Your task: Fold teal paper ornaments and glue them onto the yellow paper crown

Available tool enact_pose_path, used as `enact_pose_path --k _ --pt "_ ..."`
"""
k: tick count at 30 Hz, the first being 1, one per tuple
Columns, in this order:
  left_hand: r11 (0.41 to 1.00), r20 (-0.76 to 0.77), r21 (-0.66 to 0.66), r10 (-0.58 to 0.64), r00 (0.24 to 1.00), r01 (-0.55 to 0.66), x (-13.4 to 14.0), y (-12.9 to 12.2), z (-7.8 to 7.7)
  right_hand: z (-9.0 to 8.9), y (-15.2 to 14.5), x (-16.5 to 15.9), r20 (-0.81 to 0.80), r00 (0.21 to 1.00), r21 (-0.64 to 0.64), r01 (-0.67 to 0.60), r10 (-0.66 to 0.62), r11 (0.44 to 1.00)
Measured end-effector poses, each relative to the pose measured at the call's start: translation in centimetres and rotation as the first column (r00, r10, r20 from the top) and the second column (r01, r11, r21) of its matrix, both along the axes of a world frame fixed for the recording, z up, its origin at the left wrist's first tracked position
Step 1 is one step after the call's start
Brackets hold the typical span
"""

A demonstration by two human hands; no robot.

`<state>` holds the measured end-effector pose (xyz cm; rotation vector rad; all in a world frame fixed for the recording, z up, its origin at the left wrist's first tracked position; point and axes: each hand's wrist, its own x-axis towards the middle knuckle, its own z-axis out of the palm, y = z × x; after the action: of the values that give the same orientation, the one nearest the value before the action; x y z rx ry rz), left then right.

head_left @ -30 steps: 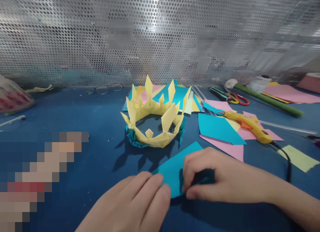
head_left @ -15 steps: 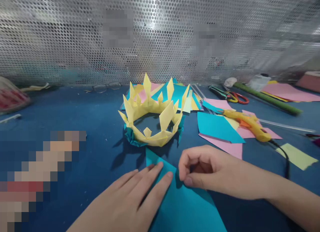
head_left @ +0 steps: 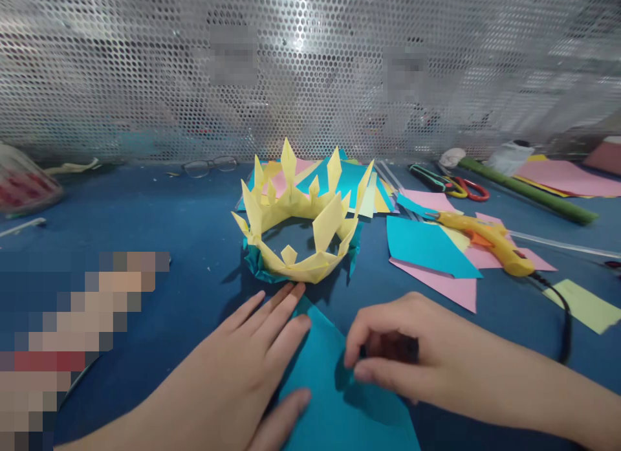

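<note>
A blue sheet of paper (head_left: 323,334) lies in front of me, its narrow tip pointing at the crown. My left hand (head_left: 242,360) is spread flat over the paper's left edge, fingertips close to the crown's base. Above the right part of the paper hovers my right hand (head_left: 402,357), fingers loosely curled, thumb and forefinger tips slightly apart with nothing visible between them. Its shadow falls on the sheet. Just beyond stands a yellow folded-paper crown (head_left: 301,270) with pointed tips and blue paper pieces around its base.
Stacked coloured paper (head_left: 361,179) lies behind the crown. To the right are a yellow glue gun (head_left: 495,241) with a black cord, blue and pink paper (head_left: 431,250), scissors (head_left: 473,189) and a green stick (head_left: 528,189). Glasses (head_left: 208,166) rest near the perforated screen (head_left: 301,101). A blurred-out patch covers the left.
My left hand has shifted left and forward, its thumb now spread away. The right hand has come slightly down, over the sheet. The sheet's exposed tip has shifted slightly to the right.
</note>
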<state>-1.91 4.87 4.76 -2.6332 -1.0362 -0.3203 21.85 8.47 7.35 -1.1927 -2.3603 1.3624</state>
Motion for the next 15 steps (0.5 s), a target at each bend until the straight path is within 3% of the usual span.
enact_pose_path --k 3,7,11,13,15 --pt "0.997 -0.011 -0.071 -0.001 1.000 0.000 -0.2 1.2 0.7 0.7 -0.4 0.0 -0.022 0.988 0.147 -0.145 0.150 0.978" --pt "0.985 -0.024 -0.157 0.071 0.997 -0.074 -0.9 2.2 1.2 0.8 -0.4 0.2 0.041 0.934 0.320 -0.350 0.356 0.881" --pt "0.972 0.003 -0.204 0.116 0.993 -0.113 -1.6 2.4 1.0 0.2 -0.2 0.5 0.271 0.912 0.613 -0.411 0.309 0.675" --pt "0.968 0.014 -0.223 0.122 0.992 -0.116 -1.7 2.5 0.9 0.0 -0.1 0.5 0.314 0.882 0.666 -0.468 0.351 0.581" --pt "0.964 0.018 -0.236 0.128 0.992 -0.120 -1.7 2.5 1.0 0.0 -0.1 0.4 0.315 0.851 0.682 -0.511 0.421 0.523"
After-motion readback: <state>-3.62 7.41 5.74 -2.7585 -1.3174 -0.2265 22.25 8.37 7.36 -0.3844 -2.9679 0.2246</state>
